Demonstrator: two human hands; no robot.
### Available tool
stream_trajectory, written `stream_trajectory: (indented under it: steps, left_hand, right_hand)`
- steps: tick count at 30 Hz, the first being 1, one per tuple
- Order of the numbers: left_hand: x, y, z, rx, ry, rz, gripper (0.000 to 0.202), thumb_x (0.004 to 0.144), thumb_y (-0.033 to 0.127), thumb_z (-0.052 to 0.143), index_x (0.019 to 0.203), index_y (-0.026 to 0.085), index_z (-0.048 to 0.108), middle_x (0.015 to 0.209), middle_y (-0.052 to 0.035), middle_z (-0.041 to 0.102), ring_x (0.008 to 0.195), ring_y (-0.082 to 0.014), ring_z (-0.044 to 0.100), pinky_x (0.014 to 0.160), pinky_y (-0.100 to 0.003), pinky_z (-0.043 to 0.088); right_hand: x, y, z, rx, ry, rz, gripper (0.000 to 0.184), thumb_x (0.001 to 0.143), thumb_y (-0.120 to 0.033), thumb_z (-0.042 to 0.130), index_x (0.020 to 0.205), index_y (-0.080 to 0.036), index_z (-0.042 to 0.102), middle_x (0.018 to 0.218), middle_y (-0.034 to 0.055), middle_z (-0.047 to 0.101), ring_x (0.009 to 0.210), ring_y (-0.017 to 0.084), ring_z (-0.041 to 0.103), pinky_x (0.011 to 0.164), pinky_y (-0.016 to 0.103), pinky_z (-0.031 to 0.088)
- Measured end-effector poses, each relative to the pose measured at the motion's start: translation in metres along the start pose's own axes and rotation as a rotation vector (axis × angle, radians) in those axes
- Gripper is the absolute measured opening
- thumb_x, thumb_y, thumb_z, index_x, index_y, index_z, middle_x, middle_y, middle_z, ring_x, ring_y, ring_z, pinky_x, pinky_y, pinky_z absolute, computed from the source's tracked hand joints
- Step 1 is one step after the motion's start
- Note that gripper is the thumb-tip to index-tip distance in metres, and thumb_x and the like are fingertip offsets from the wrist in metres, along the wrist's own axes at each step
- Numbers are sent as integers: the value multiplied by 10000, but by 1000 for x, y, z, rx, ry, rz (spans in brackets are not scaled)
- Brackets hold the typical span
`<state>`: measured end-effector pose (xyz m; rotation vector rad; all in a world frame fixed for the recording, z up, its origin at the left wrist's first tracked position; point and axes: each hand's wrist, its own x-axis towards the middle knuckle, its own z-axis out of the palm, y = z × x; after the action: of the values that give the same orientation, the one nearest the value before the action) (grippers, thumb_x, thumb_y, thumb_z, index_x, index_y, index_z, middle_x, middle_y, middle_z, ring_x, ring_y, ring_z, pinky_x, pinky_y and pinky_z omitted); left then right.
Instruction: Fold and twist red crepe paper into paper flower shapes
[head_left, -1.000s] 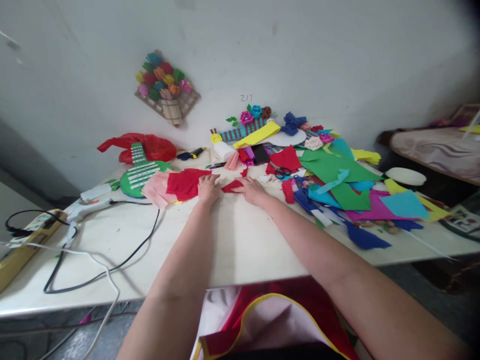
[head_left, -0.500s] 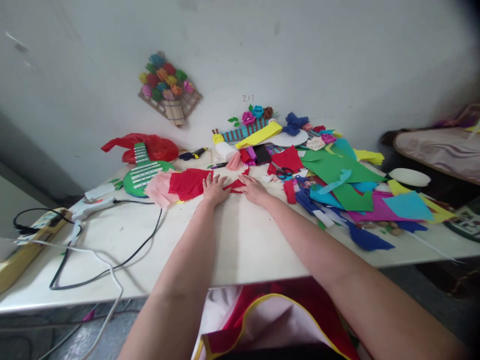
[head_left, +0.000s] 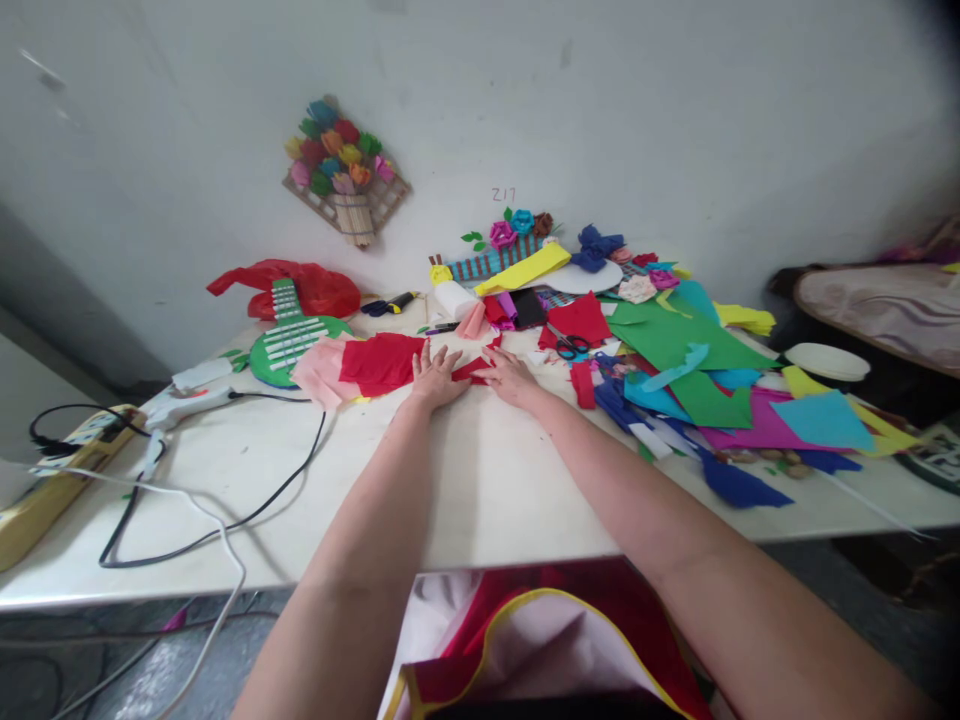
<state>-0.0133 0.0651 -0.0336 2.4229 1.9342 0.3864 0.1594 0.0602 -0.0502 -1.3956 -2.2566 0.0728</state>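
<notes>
My left hand [head_left: 437,375] lies flat on the white table [head_left: 480,480], fingers spread, its fingertips on a small red paper piece [head_left: 472,370]. My right hand [head_left: 507,375] rests beside it with fingers stretched out, pressing the same red piece from the right. A larger red crepe sheet [head_left: 382,362] over a pink sheet [head_left: 319,372] lies just left of my left hand. Black-handled scissors [head_left: 571,345] sit a little right of my right hand.
A heap of coloured paper [head_left: 697,370] covers the table's right side. A green paper guitar [head_left: 289,340], a red bag [head_left: 300,285], a glue gun [head_left: 187,405] and cables [head_left: 225,520] lie left. A white plate [head_left: 829,360] sits at the right edge. Paper flowers hang on the wall [head_left: 345,170].
My left hand has opened from a curled pose to spread fingers and slid right onto the red piece. Both hands now sit closer together.
</notes>
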Motion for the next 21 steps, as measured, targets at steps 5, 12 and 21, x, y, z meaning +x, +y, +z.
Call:
stream_trajectory:
  steps: [5,12,21]
  left_hand:
    - [0,1,-3,-10,-38,-14,709,726,586,436,1367,306,319,1473,-5,234,1365,-288,-62,1081,-509,3]
    - [1,-1,-4,-22,-52,-22,726,717,583,442,1376,320,291,1472,12,237,1367,-280,-57,1085,-499,4]
    - [0,1,-2,-21,-47,-27,707,744,642,349,1368,311,316,1464,9,260,1370,-261,-50,1085,-487,-22]
  right_hand:
    - [2,7,-7,137,145,119,345,809,-184,485,1120,-254,619,1316,48,474,1216,201,418,1032,388,324]
    - [0,4,-12,113,143,232,373,797,-282,515,1160,-241,590,1334,31,459,1224,207,403,1038,357,308]
    - [-2,-6,-14,-60,-64,280,536,769,-417,557,1287,-342,441,1447,19,290,1332,278,217,1058,469,195]
